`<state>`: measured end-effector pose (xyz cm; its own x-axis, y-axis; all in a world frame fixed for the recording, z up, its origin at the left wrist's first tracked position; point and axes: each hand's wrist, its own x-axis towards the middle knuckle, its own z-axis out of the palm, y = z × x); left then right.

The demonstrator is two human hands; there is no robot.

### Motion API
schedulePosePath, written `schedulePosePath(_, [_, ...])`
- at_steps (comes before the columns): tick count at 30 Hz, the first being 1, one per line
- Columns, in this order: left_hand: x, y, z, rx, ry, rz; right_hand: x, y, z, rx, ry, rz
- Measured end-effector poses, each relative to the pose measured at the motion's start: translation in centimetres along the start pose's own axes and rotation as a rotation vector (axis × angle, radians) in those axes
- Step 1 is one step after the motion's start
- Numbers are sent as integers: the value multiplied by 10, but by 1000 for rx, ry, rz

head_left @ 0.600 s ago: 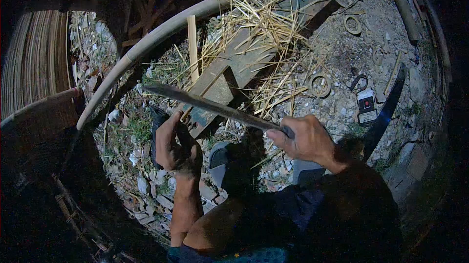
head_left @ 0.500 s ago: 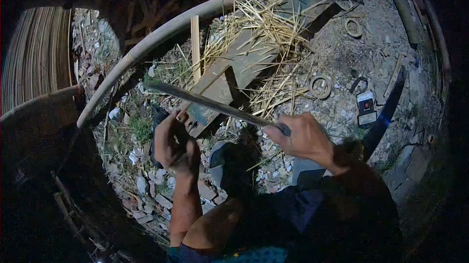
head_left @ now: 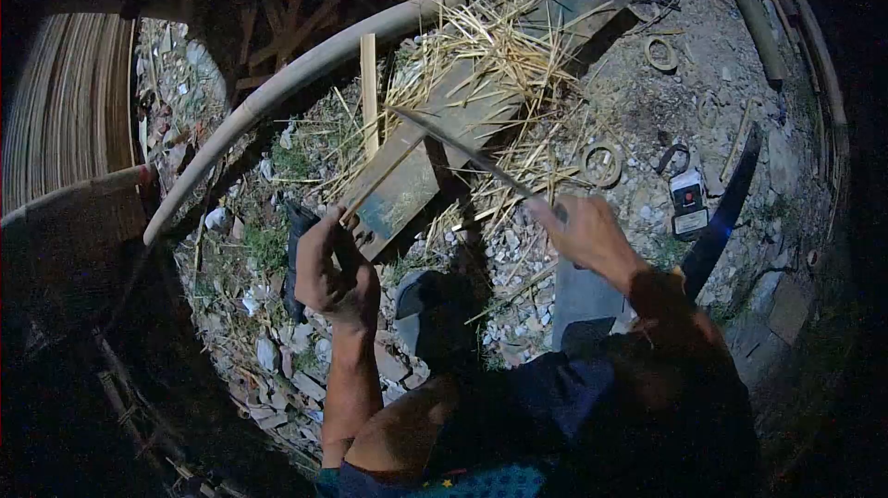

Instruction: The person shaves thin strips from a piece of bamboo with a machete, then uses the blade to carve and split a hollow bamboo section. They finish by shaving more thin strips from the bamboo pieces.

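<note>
Head view: a thin wooden strip [head_left: 384,176] is pinched at its near end between the thumb and forefinger of the left hand [head_left: 333,267], the remaining fingers loosely curled. A long knife [head_left: 462,151] is gripped in the right hand [head_left: 592,234], its fingers closed around a largely hidden handle. The strip is angled away from the left hand, far and to the right, over the near part of a wooden plank [head_left: 476,119]; the blade is slanted far and to the left, its tip portion crossing near the strip's far end. Whether the two are touching cannot be told.

The plank's near edge is seen just beyond the left hand, its right edge bordered by deep shadow. Its middle is covered by a heap of pale slivers [head_left: 509,45]. Room at left is bounded by a curved bamboo pole [head_left: 245,110]; at right, open stony ground [head_left: 620,119] is spread beyond the right hand, dotted with a pale ring [head_left: 601,165].
</note>
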<state>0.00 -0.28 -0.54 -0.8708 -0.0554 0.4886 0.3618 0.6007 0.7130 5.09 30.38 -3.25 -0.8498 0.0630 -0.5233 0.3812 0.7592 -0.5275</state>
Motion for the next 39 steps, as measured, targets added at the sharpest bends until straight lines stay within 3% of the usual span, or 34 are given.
schedulePosePath(3, [2, 5, 1, -48, -15, -23, -8, 5, -7, -5, -21, -77])
schedulePosePath(4, [-4, -5, -11, -75, -122, -147, -16, 6, -6, 19, 33, -154])
schedulePosePath(8, [6, 9, -3, -166, -111, -270, 1, 16, 3, 26, 99, -54])
schedulePosePath(11, [22, 17, 2, -149, -102, -170, -5, 10, -4, 64, 66, -68])
schedulePosePath(12, [29, 28, 3, -106, -86, -305, -9, 10, -4, 66, 68, -63])
schedulePosePath(15, [33, 25, -2, -205, -81, -346, -14, 4, -3, 134, 23, -93])
schedulePosePath(19, [27, -8, -18, 6, -93, -345, -17, -15, -4, 117, 75, -123])
schedulePosePath(20, [31, -8, -23, 243, -143, -181, -17, -23, -6, 115, 58, -148])
schedulePosePath(24, [35, 9, -10, 344, -65, -35, -24, -55, -9, 190, -51, -278])
schedulePosePath(26, [30, 10, -11, 4, -36, -388, -22, -55, 2, 199, -21, -323])
schedulePosePath(29, [23, 1, -13, -16, -20, -408, -10, -49, 14, 208, 29, -331])
schedulePosePath(31, [30, 12, -12, 55, -51, -373, -2, -45, 17, 178, 17, -122])
schedulePosePath(35, [31, 15, -8, 20, -7, -452, -16, -45, 12, 196, 93, -387])
schedulePosePath(37, [31, 14, -8, 37, -3, -473, -3, -34, 16, 142, 69, -352])
schedulePosePath(39, [28, 9, -9, -18, 20, -444, 10, -30, 19, 100, 165, -172])
